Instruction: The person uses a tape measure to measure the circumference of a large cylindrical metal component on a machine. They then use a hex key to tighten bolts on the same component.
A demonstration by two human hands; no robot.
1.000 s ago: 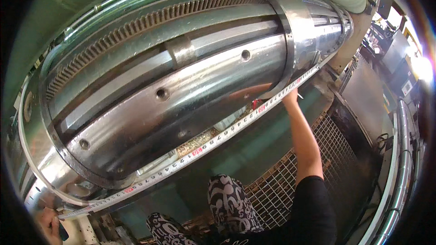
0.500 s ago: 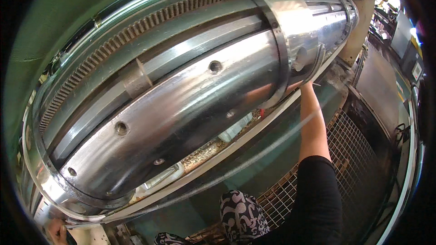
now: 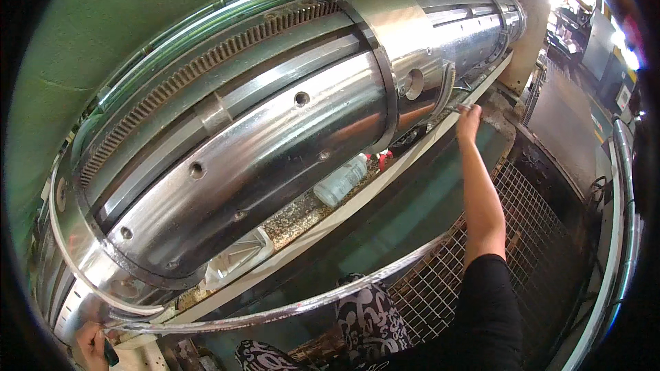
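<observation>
A large polished metal cylinder (image 3: 275, 158) with screw holes and a toothed rack (image 3: 227, 55) lies across the view. At its near left end my left hand (image 3: 89, 343) is closed round a small tool with a dark handle (image 3: 111, 352). Beside those fingers lies one end of a long, flexible metal strand (image 3: 309, 302), perhaps a coil spring, which sags toward me and passes to my right forearm. My right hand (image 3: 469, 121) is closed on a thin metal piece (image 3: 459, 108) near the cylinder's collar (image 3: 419, 69). Fingers hide most of that piece; the strand's far end cannot be made out.
Under the cylinder, a clear plastic bottle (image 3: 340, 182) with a red top and a pale plastic container (image 3: 240, 255) lie in a speckled trough (image 3: 302, 218). A pale rail (image 3: 330, 223) runs along its front. Metal grating (image 3: 440, 275) covers the floor by my legs.
My right hand has come out from beneath the cylinder into view. The metal strand has dropped and bowed closer to me. My left hand stays at the left end.
</observation>
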